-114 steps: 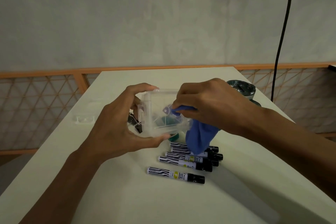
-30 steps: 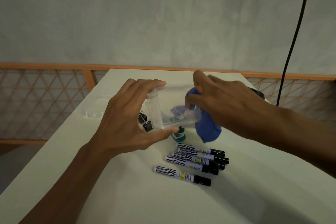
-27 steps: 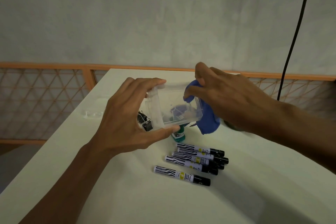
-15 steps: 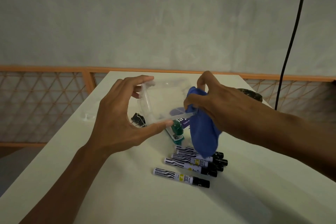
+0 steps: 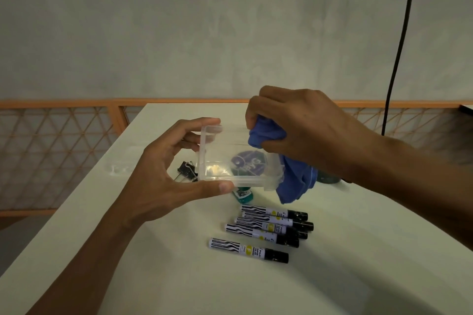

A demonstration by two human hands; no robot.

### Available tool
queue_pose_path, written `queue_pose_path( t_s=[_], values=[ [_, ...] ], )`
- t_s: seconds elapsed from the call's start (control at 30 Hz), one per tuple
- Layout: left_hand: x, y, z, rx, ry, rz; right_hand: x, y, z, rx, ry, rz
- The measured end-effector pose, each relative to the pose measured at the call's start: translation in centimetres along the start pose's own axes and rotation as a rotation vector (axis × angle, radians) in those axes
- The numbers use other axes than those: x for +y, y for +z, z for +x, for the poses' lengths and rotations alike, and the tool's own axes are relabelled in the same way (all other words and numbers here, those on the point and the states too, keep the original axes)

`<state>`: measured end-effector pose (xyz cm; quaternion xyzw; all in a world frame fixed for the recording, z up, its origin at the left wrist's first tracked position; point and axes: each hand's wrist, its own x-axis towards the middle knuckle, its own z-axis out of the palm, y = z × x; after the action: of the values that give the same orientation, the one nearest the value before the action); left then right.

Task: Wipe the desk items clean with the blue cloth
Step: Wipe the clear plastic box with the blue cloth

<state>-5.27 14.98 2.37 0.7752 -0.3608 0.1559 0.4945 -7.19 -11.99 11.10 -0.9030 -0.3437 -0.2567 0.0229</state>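
Your left hand (image 5: 163,181) grips the clear box (image 5: 235,158) steady so your right hand (image 5: 302,130), bunching the blue cloth (image 5: 266,133), wipes its rim.

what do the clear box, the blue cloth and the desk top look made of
Clear box: rigid transparent plastic, glossy; things behind show through its walls.
Blue cloth: soft matte fabric, perhaps microfibre; it bunches and hangs in folds.
Desk top: smooth pale surface with a faint sheen, likely laminate or painted board; the look leaves it open.
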Motion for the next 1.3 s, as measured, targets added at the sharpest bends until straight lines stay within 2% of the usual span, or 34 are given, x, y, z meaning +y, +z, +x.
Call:
queue_pose_path(
  t_s=[0.33, 0.77, 0.93, 1.17, 1.3],
  values=[
    [-0.7, -0.4, 0.1, 0.039, -0.038, 0.023, -0.5, 1.7, 0.6, 0.084, -0.118, -0.057],
    [-0.6, -0.7, 0.2, 0.070, -0.030, 0.054, -0.8, 3.2, 0.8, 0.237, -0.004, 0.000],
    [-0.7, -0.5, 0.3, 0.056, -0.029, 0.021, -0.8, 2.9, 0.8, 0.230, 0.000, -0.024],
    [-0.9, -1.0, 0.4, 0.095, -0.041, -0.057, -0.1, 1.7, 0.1, 0.138, 0.006, -0.062],
    [-0.8, -1.1, 0.4, 0.052, -0.039, -0.074, 0.5, 1.0, -0.2, 0.103, 0.028, -0.044]
  ],
)
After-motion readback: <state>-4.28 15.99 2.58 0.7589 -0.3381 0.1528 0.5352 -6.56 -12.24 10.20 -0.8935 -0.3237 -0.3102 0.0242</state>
